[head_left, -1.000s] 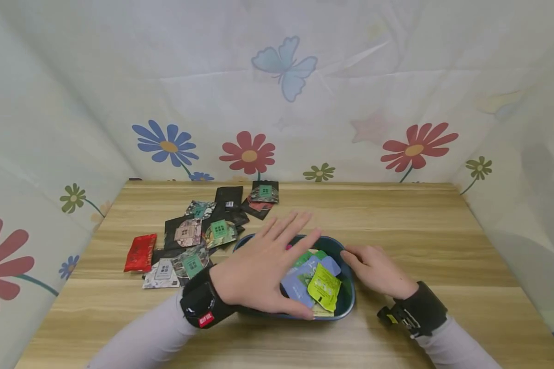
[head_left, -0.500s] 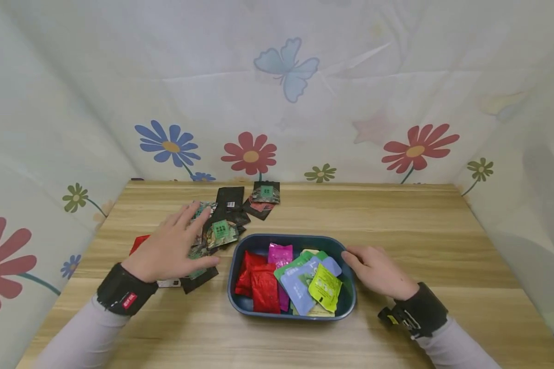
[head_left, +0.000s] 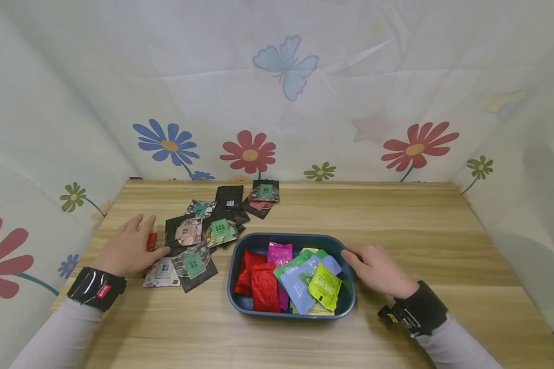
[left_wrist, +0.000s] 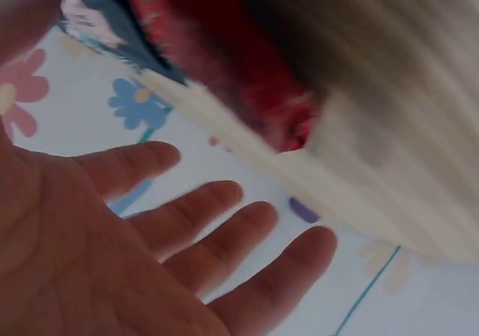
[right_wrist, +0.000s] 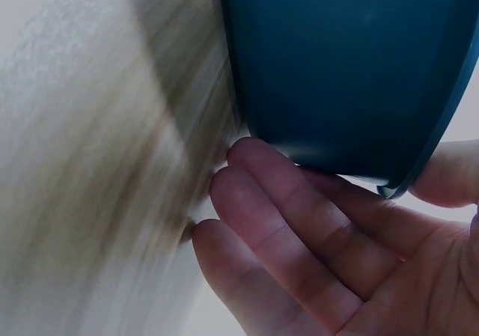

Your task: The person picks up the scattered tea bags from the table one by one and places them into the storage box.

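My left hand [head_left: 130,249] is over a red sachet [head_left: 152,242] at the left of the table, its fingers spread and relaxed. In the left wrist view, the red sachet [left_wrist: 232,59] lies beyond the fingertips, nothing between them. Beside it lie a white-and-grey sachet [head_left: 163,273] and several black sachets with printed labels, including one with a green label [head_left: 195,265]. My right hand [head_left: 380,270] rests at the right end of a dark blue oblong box [head_left: 292,316]. In the right wrist view, relaxed fingers [right_wrist: 277,239] lie along its outer wall [right_wrist: 344,74], thumb at the rim.
Inside the box are red sachets [head_left: 264,287], a magenta one [head_left: 280,252], blue and green ones, and a lime-yellow one [head_left: 325,286]. More black sachets [head_left: 229,197] spread toward the back left. A flower-print curtain [head_left: 351,92] rises behind the wooden table [head_left: 397,215].
My left hand has moved left, from above the box across the black sachets to the red sachet, bringing the box's contents into view. My right hand has stayed at the box's end.
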`<state>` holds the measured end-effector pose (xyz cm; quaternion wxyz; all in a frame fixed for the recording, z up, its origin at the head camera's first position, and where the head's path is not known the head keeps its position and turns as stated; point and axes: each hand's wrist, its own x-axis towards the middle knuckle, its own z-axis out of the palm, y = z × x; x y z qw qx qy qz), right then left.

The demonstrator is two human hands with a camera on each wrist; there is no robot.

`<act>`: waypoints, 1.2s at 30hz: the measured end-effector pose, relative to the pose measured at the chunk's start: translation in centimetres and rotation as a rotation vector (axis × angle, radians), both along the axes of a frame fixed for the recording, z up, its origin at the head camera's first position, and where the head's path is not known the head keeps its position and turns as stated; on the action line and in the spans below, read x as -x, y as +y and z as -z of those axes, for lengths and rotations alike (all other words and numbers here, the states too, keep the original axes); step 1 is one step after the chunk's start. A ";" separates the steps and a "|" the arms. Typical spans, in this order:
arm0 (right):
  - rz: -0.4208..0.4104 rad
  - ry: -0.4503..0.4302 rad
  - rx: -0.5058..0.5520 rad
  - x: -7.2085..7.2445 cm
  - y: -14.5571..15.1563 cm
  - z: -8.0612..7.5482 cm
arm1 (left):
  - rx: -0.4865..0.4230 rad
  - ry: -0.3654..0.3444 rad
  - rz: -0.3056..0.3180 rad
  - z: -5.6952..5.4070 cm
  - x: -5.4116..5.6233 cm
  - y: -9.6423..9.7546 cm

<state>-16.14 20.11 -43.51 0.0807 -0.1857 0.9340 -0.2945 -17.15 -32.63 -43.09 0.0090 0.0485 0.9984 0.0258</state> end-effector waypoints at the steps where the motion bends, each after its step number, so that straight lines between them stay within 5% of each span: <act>1: -0.002 0.002 -0.003 0.0 0.0 0.0 | 0.000 -0.004 -0.019 0.2 0.1 -0.2; 21: 0.002 -0.005 -0.003 0.0 0.0 0.1 | -0.026 0.027 -0.172 1.8 0.4 -1.0; 29: 0.006 -0.001 -0.014 0.0 -0.1 0.1 | -0.100 0.082 -0.159 1.1 0.6 -1.3; 36: -0.001 -0.003 -0.003 0.0 0.0 0.1 | -0.128 0.255 -0.052 -1.8 0.2 2.7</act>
